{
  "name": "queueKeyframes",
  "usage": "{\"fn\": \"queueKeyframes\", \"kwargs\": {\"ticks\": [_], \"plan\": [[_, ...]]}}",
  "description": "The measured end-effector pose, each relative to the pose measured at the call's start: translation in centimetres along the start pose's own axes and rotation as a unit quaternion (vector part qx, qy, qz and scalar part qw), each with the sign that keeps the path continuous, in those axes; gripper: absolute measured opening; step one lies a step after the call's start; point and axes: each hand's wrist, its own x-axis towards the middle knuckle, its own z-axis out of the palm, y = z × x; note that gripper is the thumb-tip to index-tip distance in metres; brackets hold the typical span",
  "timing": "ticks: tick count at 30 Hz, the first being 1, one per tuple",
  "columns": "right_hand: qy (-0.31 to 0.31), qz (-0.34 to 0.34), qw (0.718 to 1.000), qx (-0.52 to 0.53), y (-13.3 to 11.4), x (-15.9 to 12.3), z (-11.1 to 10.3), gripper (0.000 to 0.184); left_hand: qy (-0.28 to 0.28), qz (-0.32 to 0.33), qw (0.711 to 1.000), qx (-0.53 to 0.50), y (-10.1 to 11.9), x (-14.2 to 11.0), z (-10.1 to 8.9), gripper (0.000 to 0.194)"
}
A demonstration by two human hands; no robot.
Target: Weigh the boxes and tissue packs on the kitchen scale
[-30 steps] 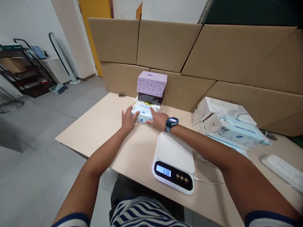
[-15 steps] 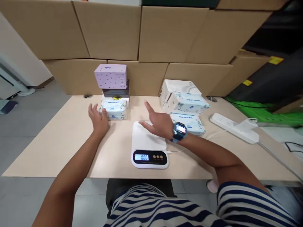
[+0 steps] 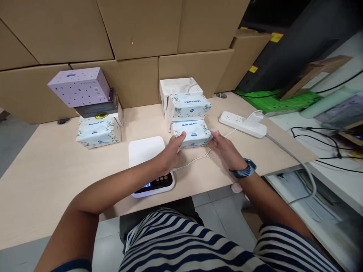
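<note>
Left hand (image 3: 171, 154), right hand (image 3: 226, 150) — fingers half-curled around opposite ends of the lower tissue pack (image 3: 194, 133).

scale display (image 3: 146, 185): part-hidden, left forearm (image 3: 121, 185) | cardboard boxes (image 3: 141, 26): top-cropped

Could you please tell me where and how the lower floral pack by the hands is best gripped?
I would grip the lower floral pack by its two short ends, from the front, where the left hand and right hand are. Its long side faces the front, and the upper pack crowds its far top edge, so the ends look easiest.
</note>
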Motion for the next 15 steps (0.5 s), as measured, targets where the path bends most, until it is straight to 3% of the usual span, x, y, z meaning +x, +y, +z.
{"fn": "queueKeyframes", "kwargs": {"ticks": [2, 5, 7, 10, 13, 15], "plan": [[0.008, 0.004, 1.0, 0.025, 0.1, -1.0, -0.2, 0.072, -0.023, -0.04, 0.998, -0.051, 0.6, 0.2, 1.3, 0.077], [0.04, 0.008, 0.998, 0.05, -0.1, -3.2, -1.1, 0.07, -0.067, -0.095, 0.984, -0.133, 1.2, -2.8, 1.0, 0.076], [0.047, -0.003, 0.996, 0.081, -0.9, -5.0, -1.8, 0.066, -0.089, -0.048, 0.985, -0.141, 2.1, -6.1, -0.3, 0.077], [0.015, -0.058, 0.988, 0.141, -2.8, -6.8, -1.4, 0.06, -0.066, 0.101, 0.989, -0.086, 4.1, -10.5, -2.6, 0.071], [-0.045, -0.105, 0.981, 0.159, -4.3, -7.0, 1.2, 0.056, -0.006, 0.148, 0.988, -0.034, 4.9, -13.2, -4.5, 0.066], [-0.091, -0.104, 0.977, 0.164, -4.5, -6.6, 3.7, 0.052, 0.049, 0.146, 0.988, -0.003, 3.9, -14.4, -5.4, 0.066]]}}
